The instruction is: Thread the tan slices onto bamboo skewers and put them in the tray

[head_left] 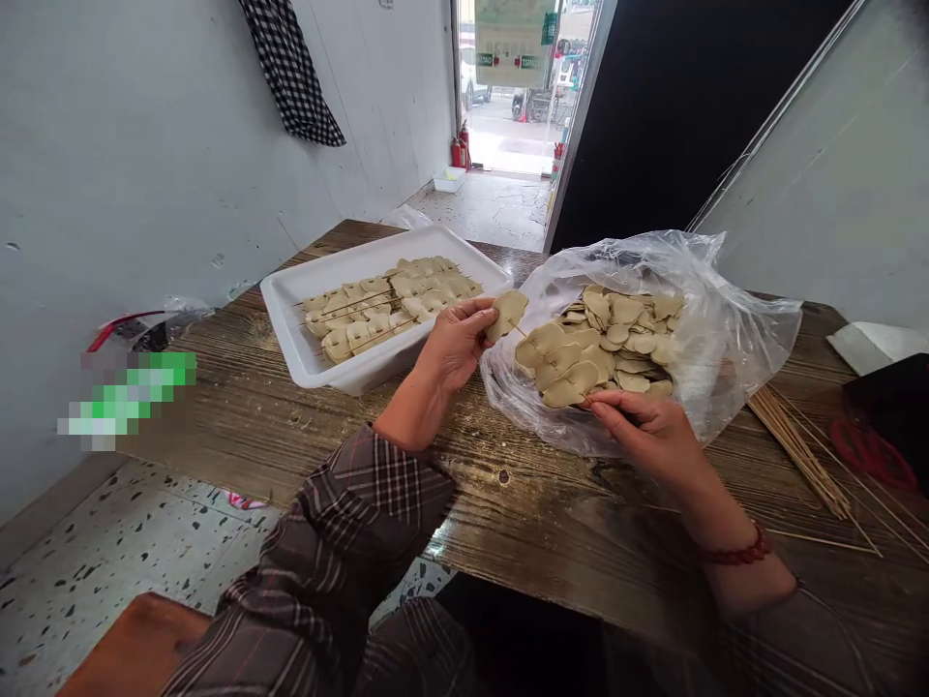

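Observation:
My left hand (459,341) pinches a single flat, beige food slice (509,314) at the tip of a thin skewer. Several overlapping slices (562,363) are threaded along that skewer. Its near end is gripped between the thumb and fingers of my right hand (645,426). Below and behind the skewer, a clear plastic bag (733,334) lies open with a heap of loose slices (631,334) in it. To the left of my hands stands a white tray (297,363) holding rows of loaded skewers (392,305).
Bare wooden skewers (802,455) lie on the wooden table (523,503) at right, near red-handled scissors (867,450) and a dark object. A white paper-like piece (878,346) is at the far right. A chequered cloth (294,73) hangs on the left wall. Beyond the table is a doorway.

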A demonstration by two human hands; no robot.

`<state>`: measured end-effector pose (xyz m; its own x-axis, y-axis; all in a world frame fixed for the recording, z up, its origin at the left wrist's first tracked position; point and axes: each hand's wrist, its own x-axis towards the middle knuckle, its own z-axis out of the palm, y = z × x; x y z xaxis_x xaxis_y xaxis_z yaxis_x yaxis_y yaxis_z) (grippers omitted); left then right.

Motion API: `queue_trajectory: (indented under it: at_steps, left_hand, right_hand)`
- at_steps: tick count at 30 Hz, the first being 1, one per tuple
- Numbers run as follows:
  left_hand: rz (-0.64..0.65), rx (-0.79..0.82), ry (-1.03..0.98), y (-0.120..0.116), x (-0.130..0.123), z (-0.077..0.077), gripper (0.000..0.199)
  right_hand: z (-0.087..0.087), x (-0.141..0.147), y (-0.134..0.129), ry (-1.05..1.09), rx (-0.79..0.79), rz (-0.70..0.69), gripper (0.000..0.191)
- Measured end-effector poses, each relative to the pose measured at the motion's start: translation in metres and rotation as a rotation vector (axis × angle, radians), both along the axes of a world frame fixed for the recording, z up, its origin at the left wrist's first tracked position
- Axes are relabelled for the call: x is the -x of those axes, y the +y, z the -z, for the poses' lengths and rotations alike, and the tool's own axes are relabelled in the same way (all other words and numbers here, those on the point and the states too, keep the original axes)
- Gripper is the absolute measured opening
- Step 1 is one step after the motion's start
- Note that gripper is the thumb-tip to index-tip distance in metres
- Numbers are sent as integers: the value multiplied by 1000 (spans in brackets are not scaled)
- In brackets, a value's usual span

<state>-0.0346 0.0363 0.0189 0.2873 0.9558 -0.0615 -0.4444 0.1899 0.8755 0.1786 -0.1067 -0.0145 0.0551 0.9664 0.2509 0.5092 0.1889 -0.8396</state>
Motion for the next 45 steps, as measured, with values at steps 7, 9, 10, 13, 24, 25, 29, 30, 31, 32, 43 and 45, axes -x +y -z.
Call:
queue_trajectory:
  at_steps: [7,9,10,13,24,25,29,30,31,32,43,45]
  left_hand:
    - [29,-51,28,0,-4,5,4]
    - [15,-74,64,0,-4,6,5]
    - [5,-90,82,0,-4,6,6]
    - [-29,-163,129,0,-3,8,9]
    - [-59,-390,325,-1,-7,10,11]
    - [-51,-397,336,-1,-7,10,12]
    - [-12,-337,313,-3,-4,6,27]
    - [-12,-297,279,-3,-4,5,30]
    - [-16,-248,234,-3,-4,5,32]
    - [-20,-194,185,-4,-3,4,31]
    - [176,-27,-104,-9,-14,13,20]
    - [164,-10,-101,-10,-14,14,18]
  right_hand:
    - [3,0,-1,0,8,4,23]
    - [4,0,-1,8,18,2,24]
    - [4,0,0,14,24,3,24]
    - [4,0,0,20,39,7,25]
    - [5,1,3,-22,46,-8,25]
    - [5,1,3,-8,55,-11,25]
    - [7,0,2,100,122,-21,28]
    - [8,0,2,139,147,-17,30]
    - [10,0,2,180,174,-11,32]
    - [11,0,2,220,199,-3,34]
    - [12,7,1,252,229,-10,36]
    - [11,7,2,201,221,-12,35]
